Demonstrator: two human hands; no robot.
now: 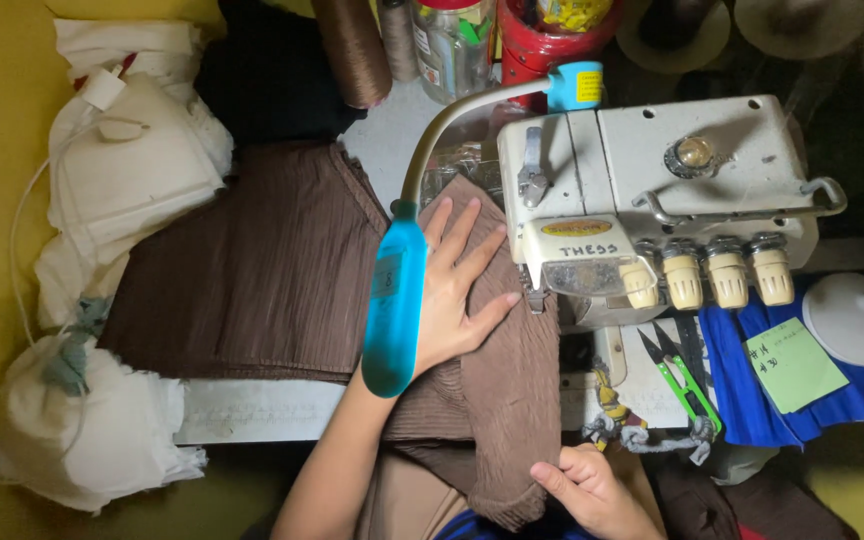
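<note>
Under the head camera, looking straight down at the sewing table, the left hand (457, 290) lies flat and spread on the brown ribbed fabric (512, 380), fingertips pressing it right up beside the presser foot of the overlock machine (652, 190). Lower down, the right hand (592, 490) pinches the near end of that same strip between thumb and fingers, keeping it lined up toward the needle. So my read is the seam's mid-run: the part past the left hand looks fed in at the foot, and the whole length hanging down to the right hand has yet to go through. A bigger spread of the same brown cloth (252, 270) lies left of the machine, can't tell if that bit is stitched or not. A blue gooseneck lamp (392, 310) hangs over the left wrist, green-handled snips (687, 385) sit just right of the machine bed, white bundles (122, 170) piled at the far left edge
</note>
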